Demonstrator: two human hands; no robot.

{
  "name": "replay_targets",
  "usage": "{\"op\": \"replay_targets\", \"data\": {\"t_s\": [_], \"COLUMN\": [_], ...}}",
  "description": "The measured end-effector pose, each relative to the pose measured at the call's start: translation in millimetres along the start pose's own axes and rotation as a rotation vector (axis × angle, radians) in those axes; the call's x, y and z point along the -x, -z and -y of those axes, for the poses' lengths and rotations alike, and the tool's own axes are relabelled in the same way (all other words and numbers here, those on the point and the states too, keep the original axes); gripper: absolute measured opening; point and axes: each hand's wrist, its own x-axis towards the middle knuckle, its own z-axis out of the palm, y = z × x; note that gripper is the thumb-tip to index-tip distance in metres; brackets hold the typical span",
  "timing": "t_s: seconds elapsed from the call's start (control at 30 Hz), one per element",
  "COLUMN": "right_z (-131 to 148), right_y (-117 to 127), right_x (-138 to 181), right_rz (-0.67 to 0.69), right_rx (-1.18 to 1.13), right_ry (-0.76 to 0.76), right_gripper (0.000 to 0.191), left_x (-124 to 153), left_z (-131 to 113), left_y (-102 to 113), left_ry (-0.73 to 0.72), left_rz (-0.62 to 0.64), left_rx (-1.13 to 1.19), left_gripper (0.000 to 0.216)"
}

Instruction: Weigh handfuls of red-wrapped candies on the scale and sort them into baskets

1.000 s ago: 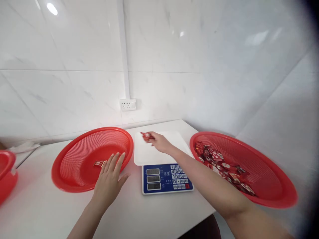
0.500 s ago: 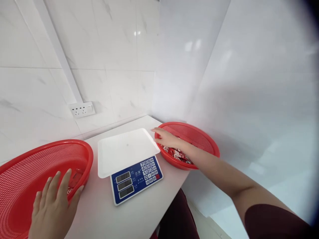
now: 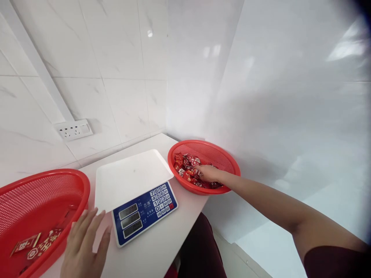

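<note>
My right hand (image 3: 209, 173) is inside the right red mesh basket (image 3: 228, 162). Its fingers are apart and touch several red wrapped packets (image 3: 185, 164); some fingertips are hidden among them. A white-and-blue digital scale (image 3: 146, 210) stands on the table between two baskets, and its white pan (image 3: 133, 177) has nothing on it. My left hand (image 3: 85, 243) is open, fingers spread, beside the near rim of the left red mesh basket (image 3: 58, 177) and the scale's left edge. Red-and-gold packets (image 3: 43, 245) lie at the bottom of that left basket.
The white table (image 3: 156, 247) stands in a corner against a marbled tile wall (image 3: 121, 112) and a smooth pale panel (image 3: 261, 100). A power socket (image 3: 74, 130) is fixed to the tile wall. My dark-clothed leg (image 3: 203, 251) shows below the table's edge.
My right hand has moved from above the basket's left rim down onto the packets. My left hand has shifted from over the left basket towards the scale. The view has turned slightly right.
</note>
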Motion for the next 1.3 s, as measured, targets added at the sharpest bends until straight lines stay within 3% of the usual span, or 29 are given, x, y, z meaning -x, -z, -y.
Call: {"op": "replay_targets", "data": {"t_s": [0.17,0.37,0.43,0.53,0.63,0.77,0.97,1.17,1.3], "right_z": [-24.5,-27.8,-19.6,-6.8,-0.7,-1.0,3.0,6.9,10.3], "right_y": [22.5,30.1,23.3,6.0,-8.7,-10.9,-1.7,-4.3,-4.4], "right_x": [-6.0,-16.0,-18.6,-22.3,-25.4,-27.2,-27.3,-25.6,-24.1], "right_rz": [-0.079,0.066,0.112,0.142,0.145,0.122,0.114,0.107,0.074], "right_rx": [-0.085,-0.183,-0.173,-0.122,-0.070,-0.031,-0.023,0.008,0.005], "right_ry": [-0.019,0.001,0.022,-0.005,-0.036,-0.047,-0.019,-0.039,-0.066], "right_gripper": [0.047,0.036,0.049,0.084,0.093,0.083,0.053,0.067,0.059], "left_x": [14.4,21.2,21.2,21.9,23.7,26.2,28.5,29.3,29.7], "left_z": [-3.6,-0.8,-0.5,1.7,3.9,6.1,11.6,7.0,5.8], "left_y": [-6.9,-6.6,-7.4,-11.2,-16.4,-21.4,-22.6,-20.2,-19.3], "left_ry": [-0.106,-0.078,-0.080,-0.105,-0.109,-0.073,-0.045,0.000,-0.017], "left_rz": [0.014,0.027,0.035,0.045,0.051,0.054,0.131,0.117,0.106], "left_rx": [-0.040,-0.047,-0.047,-0.044,-0.035,-0.036,-0.032,0.003,0.019], "left_gripper": [0.047,0.041,0.040,0.037,0.032,0.029,0.031,0.029,0.029]}}
